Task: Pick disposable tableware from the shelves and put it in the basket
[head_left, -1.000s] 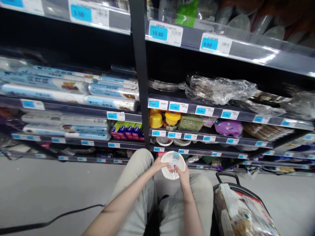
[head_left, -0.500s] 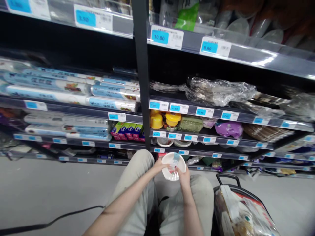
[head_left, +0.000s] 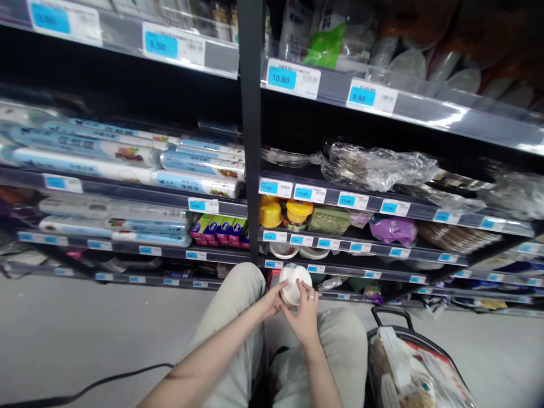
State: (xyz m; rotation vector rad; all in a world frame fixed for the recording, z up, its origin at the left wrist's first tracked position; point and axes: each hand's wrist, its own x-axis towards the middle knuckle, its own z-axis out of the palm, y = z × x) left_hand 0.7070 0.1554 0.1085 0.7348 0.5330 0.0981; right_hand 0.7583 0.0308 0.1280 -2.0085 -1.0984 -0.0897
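Observation:
A small white bowl (head_left: 291, 290) is held between my hands above my knees, close to the lowest shelves. Its smooth white surface now faces me. My left hand (head_left: 273, 300) grips the bowl's left side, thumb on the surface. On the right side, my right hand (head_left: 305, 313) is closed round it, with fingers laid over the front and a ring on one finger. The far side of the bowl is hidden. Just beyond it, a white bowl (head_left: 283, 250) and a second round container (head_left: 313, 253) sit on a low shelf.
A black upright post (head_left: 251, 130) divides the shelving. Bag rolls (head_left: 127, 164) lie on the left, plastic-wrapped metal ware (head_left: 378, 167) on the right. Yellow-lidded jars (head_left: 298, 212) and a purple package (head_left: 394, 231) stand lower. A filled basket (head_left: 412, 334) is by my right knee.
Both hands have turned the bowl over: its wrapped inside with a label faced me before, its plain white side does now. My right fingers moved onto its front. The view shifted slightly.

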